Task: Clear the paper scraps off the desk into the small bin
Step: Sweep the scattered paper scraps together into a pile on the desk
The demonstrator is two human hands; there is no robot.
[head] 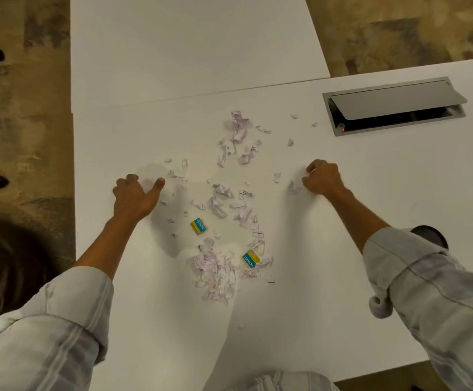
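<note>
left hand [135,197]: flat-ish on the tabletop [342,277], thumb splayed out, holding nothing, parked at the left edge of the mess
right hand [321,177]: curled into a loose fist, can't tell if it's pinching a scrap, 1 bit lies right beside it
paper scraps [218,270]: strewn between both hands, thickest clump nearest the person
erasers [198,226]: 2 little blue-yellow ones sitting in the litter
bin: nowhere in view
progress: barely started imo, pretty much everything's left to gather

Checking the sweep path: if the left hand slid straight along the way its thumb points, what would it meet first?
Probably the small scraps just past the thumb of the left hand.
</note>
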